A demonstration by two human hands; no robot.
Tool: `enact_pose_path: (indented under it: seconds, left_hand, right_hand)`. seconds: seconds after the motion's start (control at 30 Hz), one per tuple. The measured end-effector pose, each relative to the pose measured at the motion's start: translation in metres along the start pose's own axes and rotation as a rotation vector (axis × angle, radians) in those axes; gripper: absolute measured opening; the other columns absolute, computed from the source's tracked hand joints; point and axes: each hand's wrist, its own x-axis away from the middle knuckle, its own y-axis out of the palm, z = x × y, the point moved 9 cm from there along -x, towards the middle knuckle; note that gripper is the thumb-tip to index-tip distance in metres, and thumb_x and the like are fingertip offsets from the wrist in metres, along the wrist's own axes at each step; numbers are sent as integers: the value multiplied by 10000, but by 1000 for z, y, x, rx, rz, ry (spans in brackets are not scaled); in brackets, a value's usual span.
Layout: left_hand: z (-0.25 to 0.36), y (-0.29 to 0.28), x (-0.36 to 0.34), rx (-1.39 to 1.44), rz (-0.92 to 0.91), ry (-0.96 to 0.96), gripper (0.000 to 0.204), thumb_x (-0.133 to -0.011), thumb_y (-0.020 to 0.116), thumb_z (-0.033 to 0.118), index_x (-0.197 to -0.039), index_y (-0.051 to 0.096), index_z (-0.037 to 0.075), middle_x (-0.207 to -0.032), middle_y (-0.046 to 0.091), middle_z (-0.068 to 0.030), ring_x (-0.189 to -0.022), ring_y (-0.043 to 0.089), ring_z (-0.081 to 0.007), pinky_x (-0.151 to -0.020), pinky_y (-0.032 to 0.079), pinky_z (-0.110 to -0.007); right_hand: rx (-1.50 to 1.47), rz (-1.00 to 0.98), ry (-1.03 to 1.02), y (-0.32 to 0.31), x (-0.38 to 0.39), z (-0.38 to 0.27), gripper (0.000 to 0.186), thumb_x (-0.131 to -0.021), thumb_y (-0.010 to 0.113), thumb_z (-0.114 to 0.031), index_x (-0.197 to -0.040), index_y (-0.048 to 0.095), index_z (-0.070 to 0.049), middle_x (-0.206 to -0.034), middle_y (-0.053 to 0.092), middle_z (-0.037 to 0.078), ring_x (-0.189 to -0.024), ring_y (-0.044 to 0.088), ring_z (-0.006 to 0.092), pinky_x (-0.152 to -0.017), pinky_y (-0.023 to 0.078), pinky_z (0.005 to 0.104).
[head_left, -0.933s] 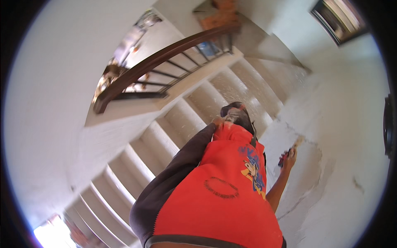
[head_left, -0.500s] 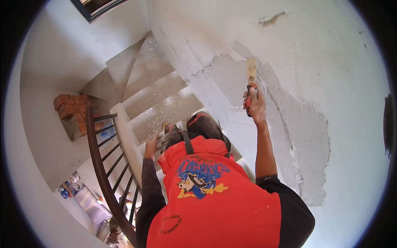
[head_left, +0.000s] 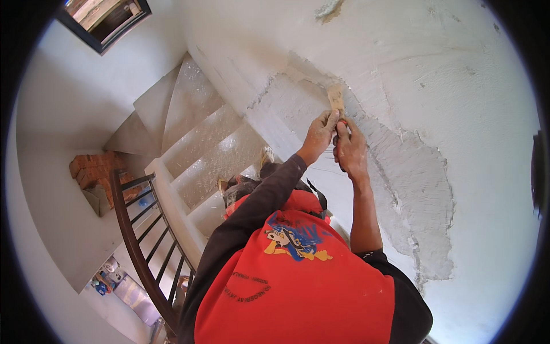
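A putty knife (head_left: 336,96) with a pale, plaster-smeared blade points upward against the wall's patched area. Its red and black handle is mostly covered by my right hand (head_left: 352,152), which is wrapped round it. My left hand (head_left: 318,136) has come up beside the right; its thumb and fingers are closed at the lower part of the blade, close above the handle. Behind both hands runs a long grey patch of bare or skimmed plaster (head_left: 412,180) with ragged edges, crossing the white wall (head_left: 475,126). Whether the blade touches the wall, I cannot tell.
Splattered stairs (head_left: 197,140) turn upward on the left, beside a railing (head_left: 137,246) with a dark handrail and bars. Stacked orange bricks (head_left: 94,172) lie beyond the railing. A dark-framed window (head_left: 106,26) is at upper left. Another chipped spot (head_left: 329,10) marks the wall above.
My left hand has risen from beside my leg to the putty knife's blade. My right hand has shifted slightly left with the knife, and the view has tilted a little.
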Motion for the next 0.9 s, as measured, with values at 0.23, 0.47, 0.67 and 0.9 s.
enact_pose_path:
  seconds: [0.23,0.47,0.67,0.9]
  left_hand:
    - [-15,26,1,399,-82,-277,408,-952,429,375,-1023,553,-7,-878,596,-94,-788,585,-195,-701,506,-314]
    - [1,31,4,435,-31,-218,402,-936,463,402,-985,554,13,-823,571,-53,-722,554,-128,-660,485,-279]
    - [-8,28,4,364,23,-328,411,-927,465,433,-934,588,40,-799,572,-37,-709,555,-142,-603,466,-262]
    - [-6,28,5,388,-27,-400,448,-935,444,432,-959,579,5,-769,565,-39,-634,549,-132,-513,448,-260]
  right_hand:
    - [-214,-135,45,-12,22,-13,311,-931,433,-184,-1194,479,-25,-605,500,38,-454,490,110,-405,398,255]
    - [-371,-156,46,-5,21,-28,360,-931,459,-253,-1242,426,-73,-656,491,25,-443,455,85,-343,346,214]
    - [-369,-130,182,-8,25,-22,357,-927,444,-215,-1243,428,-51,-651,475,32,-425,447,91,-339,345,243]
    - [-367,-149,263,-1,23,-23,364,-929,425,-215,-1253,395,-52,-671,480,39,-434,445,88,-352,359,249]
